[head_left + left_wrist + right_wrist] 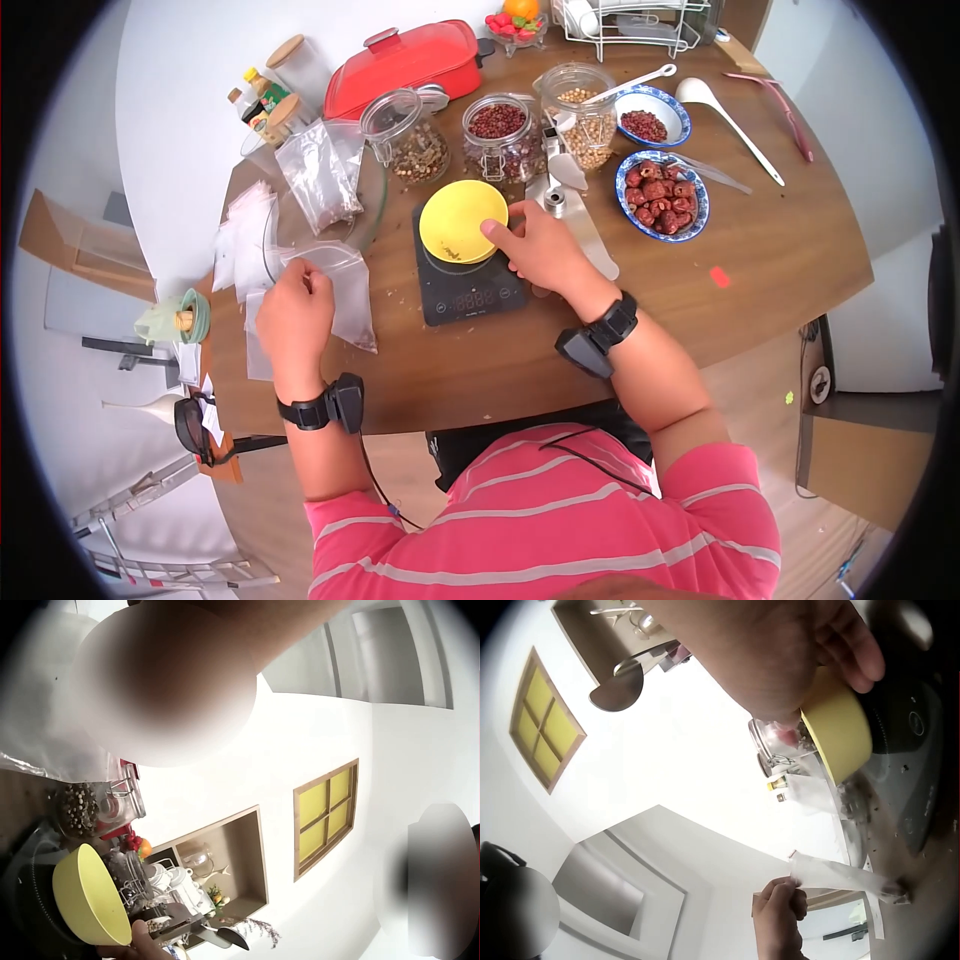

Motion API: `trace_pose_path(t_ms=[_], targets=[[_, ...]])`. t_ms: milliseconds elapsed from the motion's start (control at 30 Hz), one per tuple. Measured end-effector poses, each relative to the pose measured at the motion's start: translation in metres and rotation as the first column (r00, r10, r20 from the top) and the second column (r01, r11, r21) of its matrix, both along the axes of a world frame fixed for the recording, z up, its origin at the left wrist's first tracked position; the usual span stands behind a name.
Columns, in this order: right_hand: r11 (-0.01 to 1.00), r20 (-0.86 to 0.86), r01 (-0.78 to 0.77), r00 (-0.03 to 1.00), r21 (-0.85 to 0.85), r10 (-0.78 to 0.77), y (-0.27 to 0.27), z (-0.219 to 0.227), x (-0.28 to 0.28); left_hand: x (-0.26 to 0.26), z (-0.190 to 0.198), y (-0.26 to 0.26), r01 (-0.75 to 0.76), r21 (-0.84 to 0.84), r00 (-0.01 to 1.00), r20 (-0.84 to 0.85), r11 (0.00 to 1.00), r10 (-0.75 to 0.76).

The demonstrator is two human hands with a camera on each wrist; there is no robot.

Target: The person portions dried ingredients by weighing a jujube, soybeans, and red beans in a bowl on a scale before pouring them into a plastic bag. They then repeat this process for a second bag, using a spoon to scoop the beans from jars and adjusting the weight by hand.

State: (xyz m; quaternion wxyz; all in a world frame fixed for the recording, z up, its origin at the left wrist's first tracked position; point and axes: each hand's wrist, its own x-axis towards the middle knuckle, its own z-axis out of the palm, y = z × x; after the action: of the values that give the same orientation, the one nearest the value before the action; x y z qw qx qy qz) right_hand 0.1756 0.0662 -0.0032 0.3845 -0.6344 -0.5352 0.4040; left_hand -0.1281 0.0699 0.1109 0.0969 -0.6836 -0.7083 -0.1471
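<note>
My left hand (pixel 297 312) pinches the top edge of a clear plastic zip bag (pixel 345 285), which hangs down with a little dark matter at its bottom corner (pixel 894 891). A yellow bowl (pixel 455 212) sits over a black digital kitchen scale (pixel 468 305), holding a few small dark bits. With thumb and fingers, my right hand (pixel 545 248) grips the bowl's right rim. In the left wrist view the bowl (pixel 91 900) appears tilted beside the scale, and the bag (pixel 45 697) fills the upper left.
Behind the scale stand glass jars of dried goods (pixel 418 155), a jar of red beans (pixel 497 122) and a jar of pale beans (pixel 590 130). Patterned bowls hold dried red dates (pixel 660 200) and red bits (pixel 643 125). More plastic bags (pixel 320 175) lie left, near a red cooker (pixel 405 65).
</note>
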Motion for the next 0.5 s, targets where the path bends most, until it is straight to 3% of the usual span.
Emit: trace_pose_path(t_ms=[133,200,233,300,367,500], targets=[[0.999,0.046,0.033,0.998,0.020,-0.034,-0.004,0.007,0.000,0.002,-0.011,0.010,0.118,-0.083,0.989,0.098,0.990,-0.110],[0.986,0.191,0.082,0.975,0.146,-0.110,-0.006,0.008,0.001,0.006,-0.012,0.011,0.161,-0.138,0.983,0.116,0.977,-0.145],[0.985,0.191,0.079,0.976,0.153,-0.108,-0.007,0.010,0.003,0.010,-0.013,0.009,0.152,-0.180,0.988,0.067,0.972,-0.142],[0.983,0.375,0.036,0.921,0.178,-0.101,-0.009,0.018,0.006,0.010,-0.011,0.009,0.134,-0.216,0.991,0.018,0.967,-0.133],[0.979,0.313,0.071,0.941,0.189,-0.128,-0.013,0.027,0.006,0.008,-0.009,0.009,0.011,-0.205,0.991,-0.126,0.979,-0.037],[0.971,0.195,0.073,0.974,0.226,-0.118,-0.022,0.046,0.007,0.002,-0.007,0.012,-0.083,-0.133,0.982,-0.177,0.988,0.059]])
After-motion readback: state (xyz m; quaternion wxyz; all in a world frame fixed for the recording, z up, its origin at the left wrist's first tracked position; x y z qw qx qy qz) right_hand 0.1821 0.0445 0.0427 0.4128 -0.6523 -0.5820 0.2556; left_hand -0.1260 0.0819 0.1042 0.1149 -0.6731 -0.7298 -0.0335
